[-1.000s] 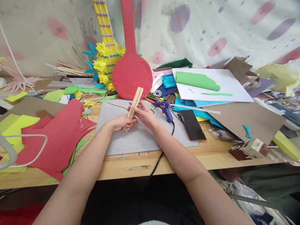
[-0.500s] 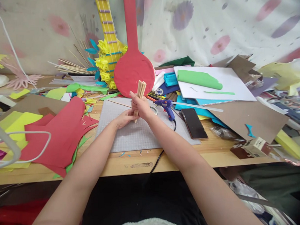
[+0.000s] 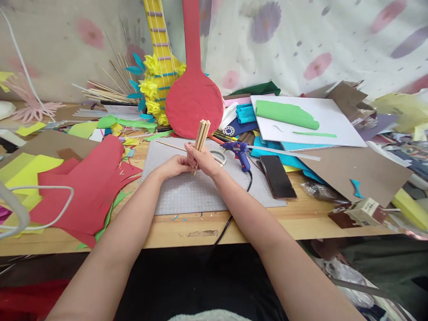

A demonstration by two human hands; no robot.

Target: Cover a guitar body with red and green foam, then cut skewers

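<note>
Between my hands stands a bundle of several wooden sticks (image 3: 202, 134), nearly upright over the grey cutting mat (image 3: 184, 197). My right hand (image 3: 204, 160) is closed around the bundle's middle. Lower down, the fingers of my left hand (image 3: 176, 167) are closed on the same sticks near their bottom ends. Just right of my right hand lie a roll of tape (image 3: 219, 156), partly hidden, and a blue glue gun (image 3: 240, 154) with a glue stick in its back. A thin stick (image 3: 168, 145) rests on the mat to the left.
Behind stand a red paper banjo shape (image 3: 193, 105) and a yellow guitar shape (image 3: 158, 35). Red paper (image 3: 85, 183) covers the left side. A phone (image 3: 277, 176) lies right of the glue gun, near cardboard (image 3: 358, 171) and a white board (image 3: 343, 130). The glue gun's black cord (image 3: 227, 222) crosses the front edge.
The view has shifted slightly, so the scene sits a little further right. Both hands keep hold of the bundle, which leans slightly more to the right.
</note>
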